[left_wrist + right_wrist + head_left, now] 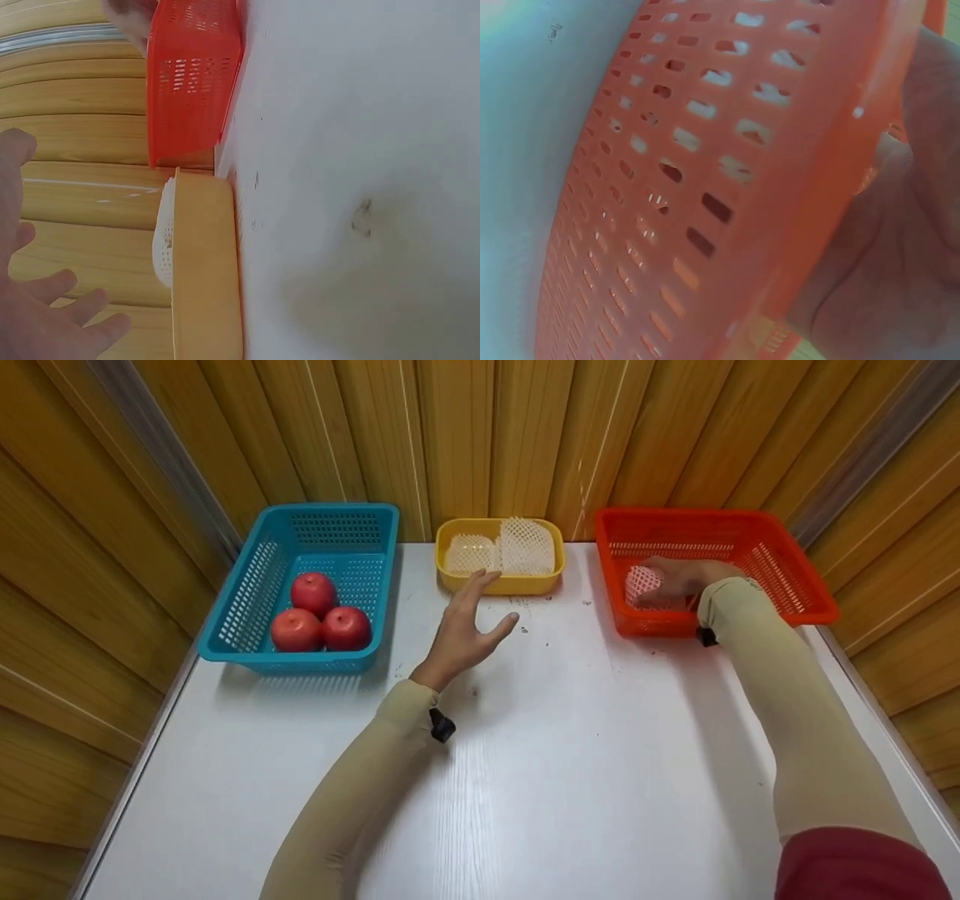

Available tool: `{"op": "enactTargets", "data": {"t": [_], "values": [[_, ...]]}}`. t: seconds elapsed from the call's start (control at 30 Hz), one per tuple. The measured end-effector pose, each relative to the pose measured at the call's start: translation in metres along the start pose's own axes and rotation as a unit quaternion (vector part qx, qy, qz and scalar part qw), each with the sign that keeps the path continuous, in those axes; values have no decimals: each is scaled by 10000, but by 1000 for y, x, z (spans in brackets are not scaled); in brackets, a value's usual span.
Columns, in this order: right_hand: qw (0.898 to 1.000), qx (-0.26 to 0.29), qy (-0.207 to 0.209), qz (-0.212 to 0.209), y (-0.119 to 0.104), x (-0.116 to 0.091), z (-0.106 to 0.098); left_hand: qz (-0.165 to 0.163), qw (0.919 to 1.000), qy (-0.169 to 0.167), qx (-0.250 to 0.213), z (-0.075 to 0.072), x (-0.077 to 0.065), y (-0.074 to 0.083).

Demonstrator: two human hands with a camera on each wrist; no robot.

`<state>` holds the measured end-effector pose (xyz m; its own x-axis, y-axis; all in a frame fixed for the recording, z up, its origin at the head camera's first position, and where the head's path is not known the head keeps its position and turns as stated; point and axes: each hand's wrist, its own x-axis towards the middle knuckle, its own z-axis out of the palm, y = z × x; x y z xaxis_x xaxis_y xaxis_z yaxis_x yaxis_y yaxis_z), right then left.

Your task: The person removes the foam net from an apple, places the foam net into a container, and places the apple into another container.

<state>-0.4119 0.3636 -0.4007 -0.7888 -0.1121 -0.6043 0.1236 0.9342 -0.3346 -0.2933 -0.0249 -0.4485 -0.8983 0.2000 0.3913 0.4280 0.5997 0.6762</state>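
Inside the orange-red basket [630,624], my right hand [679,577] grips an apple in a white foam net [641,583], pink showing through the mesh. The right wrist view has the basket's slotted wall in front of the hand, hiding most of the fruit. My left hand [461,637] hovers over the table with fingers spread and nothing held. Its fingertips overlap the front rim of the yellow container [499,585] in the head view. White foam nets [526,547] lie in that container, one standing above the rim.
At the left stands a blue basket [300,658] with three red apples [346,628] in its front part. A wood-patterned wall [487,435] rises behind the containers, and similar panels flank the white table [540,780].
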Motion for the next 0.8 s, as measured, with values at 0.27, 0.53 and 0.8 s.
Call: {"op": "enactTargets", "data": {"t": [0.27,0.53,0.8], "values": [[9990,-366,-13,-263,1,7,1,-195,9993,-318,-95,33,17,10],[9993,-278,24,-240,2,5,2,-465,9956,-761,-302,66,35,30],[9995,-102,246,-188,-2,2,6,-490,9932,-1045,-167,101,47,48]]}}
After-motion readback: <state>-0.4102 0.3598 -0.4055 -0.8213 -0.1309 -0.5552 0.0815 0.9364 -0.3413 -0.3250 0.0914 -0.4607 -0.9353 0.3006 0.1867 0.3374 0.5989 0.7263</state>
